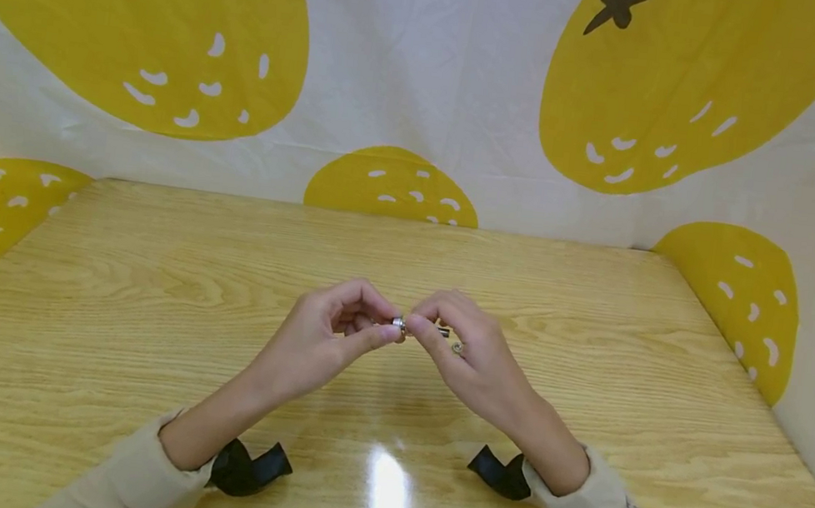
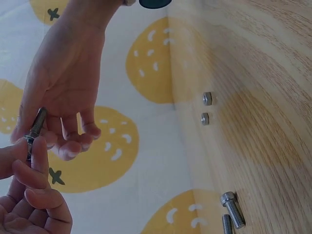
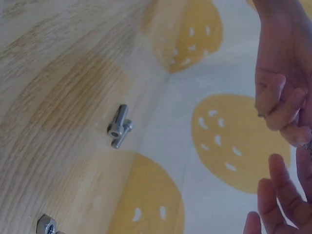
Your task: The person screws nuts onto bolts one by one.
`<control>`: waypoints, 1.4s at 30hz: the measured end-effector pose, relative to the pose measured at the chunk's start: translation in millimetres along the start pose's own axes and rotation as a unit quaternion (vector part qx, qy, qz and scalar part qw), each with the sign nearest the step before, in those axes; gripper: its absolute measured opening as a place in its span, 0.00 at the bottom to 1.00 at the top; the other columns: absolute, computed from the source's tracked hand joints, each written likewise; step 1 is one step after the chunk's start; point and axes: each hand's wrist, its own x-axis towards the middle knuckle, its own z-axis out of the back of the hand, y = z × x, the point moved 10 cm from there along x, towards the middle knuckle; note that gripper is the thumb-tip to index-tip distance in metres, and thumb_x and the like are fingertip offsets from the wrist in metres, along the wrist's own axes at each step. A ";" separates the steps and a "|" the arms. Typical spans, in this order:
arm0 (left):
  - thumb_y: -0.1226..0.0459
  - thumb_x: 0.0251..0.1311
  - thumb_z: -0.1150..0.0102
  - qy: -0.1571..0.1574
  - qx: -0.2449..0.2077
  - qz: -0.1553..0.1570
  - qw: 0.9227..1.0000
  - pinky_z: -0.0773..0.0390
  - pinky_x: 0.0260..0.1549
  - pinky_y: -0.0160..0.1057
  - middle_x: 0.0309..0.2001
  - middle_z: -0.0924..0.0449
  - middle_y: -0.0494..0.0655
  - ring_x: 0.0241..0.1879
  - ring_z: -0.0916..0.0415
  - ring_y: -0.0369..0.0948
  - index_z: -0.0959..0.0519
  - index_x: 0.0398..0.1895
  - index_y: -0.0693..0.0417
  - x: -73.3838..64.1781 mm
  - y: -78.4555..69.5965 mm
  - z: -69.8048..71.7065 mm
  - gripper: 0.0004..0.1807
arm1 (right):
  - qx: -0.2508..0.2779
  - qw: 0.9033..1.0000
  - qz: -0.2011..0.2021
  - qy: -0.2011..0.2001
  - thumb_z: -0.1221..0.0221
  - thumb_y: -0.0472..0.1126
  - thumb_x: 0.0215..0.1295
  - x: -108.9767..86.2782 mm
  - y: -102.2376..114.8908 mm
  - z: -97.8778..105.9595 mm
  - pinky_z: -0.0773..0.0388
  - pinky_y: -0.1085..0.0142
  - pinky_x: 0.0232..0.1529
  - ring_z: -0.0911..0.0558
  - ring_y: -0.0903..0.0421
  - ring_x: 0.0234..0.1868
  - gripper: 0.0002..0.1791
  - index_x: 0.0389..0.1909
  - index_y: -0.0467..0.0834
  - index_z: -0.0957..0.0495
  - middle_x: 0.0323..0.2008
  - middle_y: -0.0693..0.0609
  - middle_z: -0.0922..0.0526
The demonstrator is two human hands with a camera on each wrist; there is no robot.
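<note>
Both hands meet over the middle of the table. My left hand pinches one end of a small metal bolt between thumb and forefinger. My right hand pinches the bolt from the other side, its fingertips right beside the left ones. In the left wrist view, threads show along the bolt, pointing toward the right palm, with a ring-like piece around it near the fingertips. Fingers cover most of the bolt in the right wrist view, where the left hand is at upper right.
Two hex nuts lie apart on the table, toward the right. Farther left, two socket-head bolts of different sizes lie close together. A white cloth with yellow fruit shapes hangs behind the table.
</note>
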 end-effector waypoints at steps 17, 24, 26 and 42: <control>0.66 0.59 0.40 -0.005 -0.006 0.010 1.000 0.23 0.27 0.35 0.32 0.20 0.47 0.29 0.23 0.41 0.23 0.39 0.55 0.7 2.1 3.4 0.06 | 0.003 1.000 0.017 0.003 0.42 0.35 0.63 -1.0 3.9 2.0 0.26 0.66 0.46 0.26 0.60 0.43 0.08 0.42 0.44 0.27 0.41 0.54 0.23; 0.66 0.58 0.39 -0.003 -0.007 0.007 1.000 0.26 0.24 0.31 0.33 0.18 0.46 0.27 0.24 0.40 0.23 0.38 0.55 0.5 1.4 1.0 0.06 | -0.003 1.000 -0.014 0.019 0.54 0.46 0.72 0.0 -0.6 -3.6 0.28 0.66 0.41 0.27 0.61 0.38 0.13 0.35 0.45 0.25 0.34 0.56 0.22; 0.65 0.58 0.39 -0.002 -0.005 0.005 1.000 0.28 0.23 0.31 0.33 0.18 0.46 0.26 0.24 0.40 0.23 0.38 0.55 0.8 1.9 0.3 0.06 | -0.013 0.999 -0.036 0.021 0.56 0.51 0.72 -0.5 -4.4 -2.7 0.29 0.66 0.39 0.27 0.62 0.37 0.17 0.34 0.47 0.23 0.33 0.57 0.22; 0.66 0.59 0.40 -0.006 0.000 0.006 1.000 0.24 0.26 0.33 0.33 0.19 0.49 0.28 0.23 0.40 0.23 0.38 0.55 0.7 3.0 1.5 0.06 | -0.001 1.000 0.004 0.016 0.45 0.38 0.66 0.5 3.7 -0.3 0.28 0.66 0.43 0.27 0.61 0.41 0.03 0.38 0.46 0.24 0.39 0.55 0.22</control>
